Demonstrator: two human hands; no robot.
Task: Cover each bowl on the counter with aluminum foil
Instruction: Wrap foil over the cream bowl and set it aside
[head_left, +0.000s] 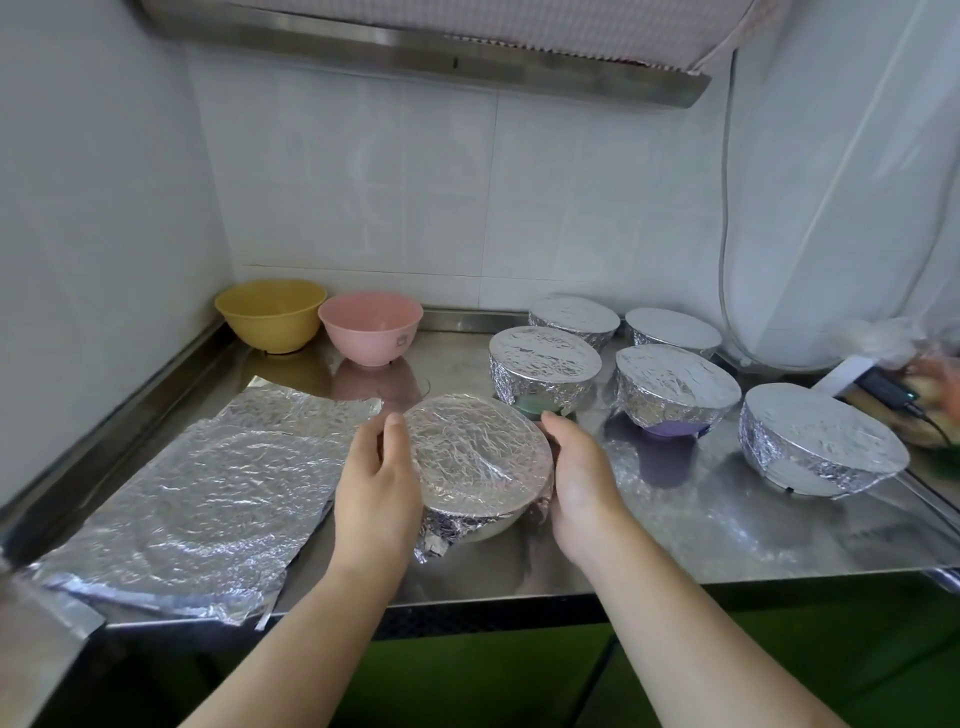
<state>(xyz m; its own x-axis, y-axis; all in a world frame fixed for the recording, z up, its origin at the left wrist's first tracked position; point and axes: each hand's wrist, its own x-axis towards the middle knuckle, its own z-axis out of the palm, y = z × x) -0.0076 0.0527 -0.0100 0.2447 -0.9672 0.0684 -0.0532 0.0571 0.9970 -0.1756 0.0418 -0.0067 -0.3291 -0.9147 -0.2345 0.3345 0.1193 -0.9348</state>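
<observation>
A pale bowl with foil over its top (475, 457) stands near the front of the steel counter (675, 530). My left hand (376, 491) presses the foil against its left side, and my right hand (579, 486) cups its right side. Both hands' fingers curve round the bowl. Loose foil sticks out at the bowl's lower front. Several foil-covered bowls (675, 387) stand to the right and behind. A yellow bowl (270, 314) and a pink bowl (370, 327) stand uncovered at the back left. Crumpled foil sheets (208, 488) lie flat on the left.
A tiled wall closes the back and left. A range hood (415, 57) hangs overhead. At the far right lie a dark cabled device (891, 392) and a bag with food. A cable (724, 208) hangs down the right wall.
</observation>
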